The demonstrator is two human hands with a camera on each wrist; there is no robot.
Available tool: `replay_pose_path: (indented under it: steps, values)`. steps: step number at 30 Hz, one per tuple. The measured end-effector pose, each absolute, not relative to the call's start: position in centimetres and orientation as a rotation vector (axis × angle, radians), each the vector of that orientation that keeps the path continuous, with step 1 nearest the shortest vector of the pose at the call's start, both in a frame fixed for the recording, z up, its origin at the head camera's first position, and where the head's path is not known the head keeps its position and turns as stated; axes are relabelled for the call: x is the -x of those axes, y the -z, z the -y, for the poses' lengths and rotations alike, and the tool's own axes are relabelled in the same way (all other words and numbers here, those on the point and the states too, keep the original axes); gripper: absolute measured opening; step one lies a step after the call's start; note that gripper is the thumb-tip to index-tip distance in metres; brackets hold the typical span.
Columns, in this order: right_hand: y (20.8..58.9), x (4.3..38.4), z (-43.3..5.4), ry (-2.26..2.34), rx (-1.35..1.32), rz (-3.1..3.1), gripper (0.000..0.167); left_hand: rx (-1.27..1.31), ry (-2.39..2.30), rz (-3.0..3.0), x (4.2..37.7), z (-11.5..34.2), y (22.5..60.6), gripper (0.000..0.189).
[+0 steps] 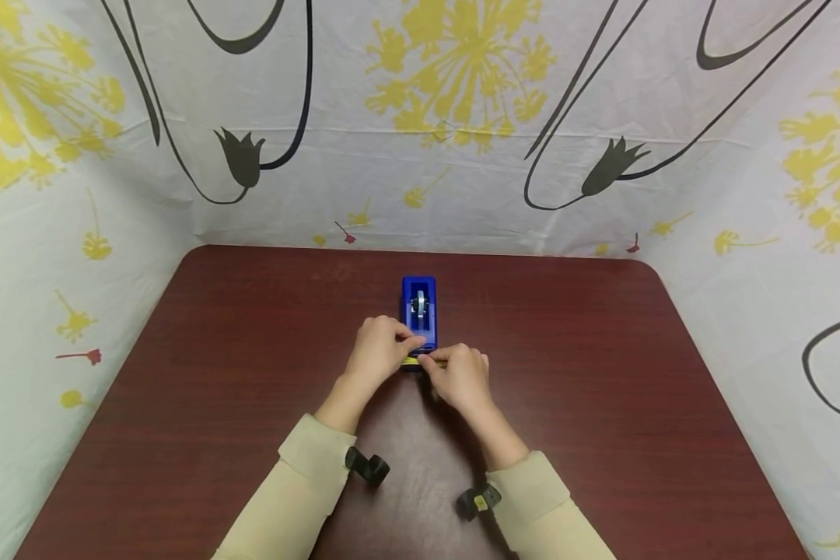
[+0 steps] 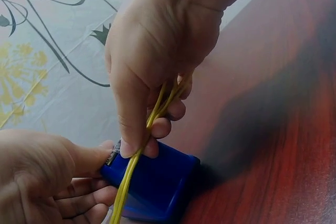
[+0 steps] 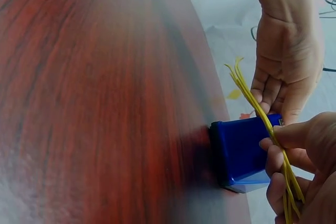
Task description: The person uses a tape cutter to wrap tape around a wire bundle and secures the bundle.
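A blue tape dispenser [image 1: 427, 327] with a clear tape roll [image 1: 421, 305] stands on the table, its cutter end towards me. My left hand [image 1: 381, 346] is at that end. In the left wrist view, its thumb [image 2: 94, 158] and index finger pinch at the toothed cutter, apparently on the tape's end; the clear film is hard to make out. Just in front, my right hand [image 1: 462, 377] pinches a bundle of thin yellow wires [image 3: 254, 98] between thumb and fingers. The wires cross before the dispenser, and their loose ends stick out past both sides of the right hand's grip.
The dark red wooden table [image 1: 252, 334] extends around the dispenser. A patterned cloth [image 1: 462, 194] hangs behind its far edge and along both sides. Small black cameras [image 1: 369, 468] sit on both wrists at the sleeve cuffs.
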State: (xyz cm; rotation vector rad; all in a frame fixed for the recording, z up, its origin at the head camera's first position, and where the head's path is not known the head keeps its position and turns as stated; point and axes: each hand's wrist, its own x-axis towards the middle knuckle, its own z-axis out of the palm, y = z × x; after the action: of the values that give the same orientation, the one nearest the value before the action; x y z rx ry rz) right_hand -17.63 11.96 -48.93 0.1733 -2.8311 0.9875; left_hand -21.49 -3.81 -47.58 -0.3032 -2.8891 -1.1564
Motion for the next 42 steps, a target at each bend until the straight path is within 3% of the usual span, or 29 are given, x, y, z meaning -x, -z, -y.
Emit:
replay_pose_path:
  steps: [12,19,23,42]
  values:
    - [48.5,18.3,-11.7,-0.984,-0.19,2.885,0.016,0.301,1.156,2.92,21.5,4.1,47.2,0.018]
    - [50.5,17.9,-12.6,-1.009,-0.194,2.998,0.029,0.289,1.175,2.962,21.4,4.0,47.0,0.02]
    - [50.3,17.8,-13.2,-1.051,-0.257,2.92,0.02,0.305,1.175,2.966,21.5,3.6,46.6,0.02]
    - [50.6,16.6,-12.7,-1.04,-0.536,2.768,0.007,0.261,1.179,2.891,20.9,4.5,47.9,0.025]
